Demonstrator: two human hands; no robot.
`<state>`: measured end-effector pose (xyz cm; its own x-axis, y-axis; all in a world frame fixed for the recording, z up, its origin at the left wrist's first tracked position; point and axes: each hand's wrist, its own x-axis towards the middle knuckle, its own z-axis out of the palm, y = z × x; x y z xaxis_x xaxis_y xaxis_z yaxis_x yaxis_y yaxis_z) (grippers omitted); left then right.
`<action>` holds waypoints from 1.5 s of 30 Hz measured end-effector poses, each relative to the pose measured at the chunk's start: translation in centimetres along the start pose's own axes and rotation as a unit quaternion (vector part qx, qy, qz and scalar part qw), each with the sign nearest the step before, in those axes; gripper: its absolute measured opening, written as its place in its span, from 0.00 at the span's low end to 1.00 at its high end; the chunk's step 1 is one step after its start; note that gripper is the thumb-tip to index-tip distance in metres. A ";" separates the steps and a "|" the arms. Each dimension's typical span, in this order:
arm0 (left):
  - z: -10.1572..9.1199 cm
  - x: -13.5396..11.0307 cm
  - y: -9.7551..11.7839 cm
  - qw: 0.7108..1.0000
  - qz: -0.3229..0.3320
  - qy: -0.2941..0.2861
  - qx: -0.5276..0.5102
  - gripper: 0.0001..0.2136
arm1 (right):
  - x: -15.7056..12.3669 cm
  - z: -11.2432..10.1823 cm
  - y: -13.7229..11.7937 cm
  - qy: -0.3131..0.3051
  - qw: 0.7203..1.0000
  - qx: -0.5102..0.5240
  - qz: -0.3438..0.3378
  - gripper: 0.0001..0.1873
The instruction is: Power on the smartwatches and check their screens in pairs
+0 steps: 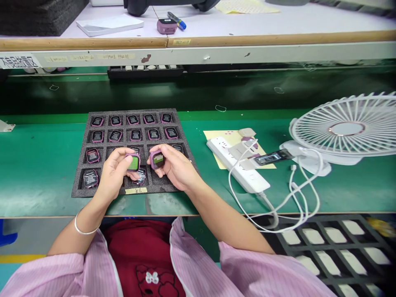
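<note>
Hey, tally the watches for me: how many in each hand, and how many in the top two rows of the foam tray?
Left hand, left-hand watch: 1
Right hand, right-hand watch: 1
Foam tray, top-row watches: 5
Second-row watches: 5
Total: 12

Green bench (40,165). Black foam tray (81,181) flat near its front edge. Right of tray: yellow sheet (213,136), white power strip (238,169) partly on it, white cables (297,194). Farther right: white fan (346,132).

Green-matted counter (37,165), darker green belt (185,88) behind it, raised white shelf (278,24) with wooden front edge beyond — white desk fan (346,128) and power strip (238,165) to the right, grey floor (27,235) with a yellow line (18,258) below.
</note>
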<state>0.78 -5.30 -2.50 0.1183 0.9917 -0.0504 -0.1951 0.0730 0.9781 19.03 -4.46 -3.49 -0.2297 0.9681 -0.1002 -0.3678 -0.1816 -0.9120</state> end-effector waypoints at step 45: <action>0.1 0.1 0.0 0.999 -0.009 0.029 0.025 0.18 | -0.1 -0.1 0.0 -0.006 1.000 -0.030 0.003 0.16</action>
<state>0.87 -5.20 -2.49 0.0642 0.9949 -0.0780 -0.1437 0.0865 0.9858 19.13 -4.52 -3.53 -0.2425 0.9649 -0.1007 -0.3114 -0.1757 -0.9339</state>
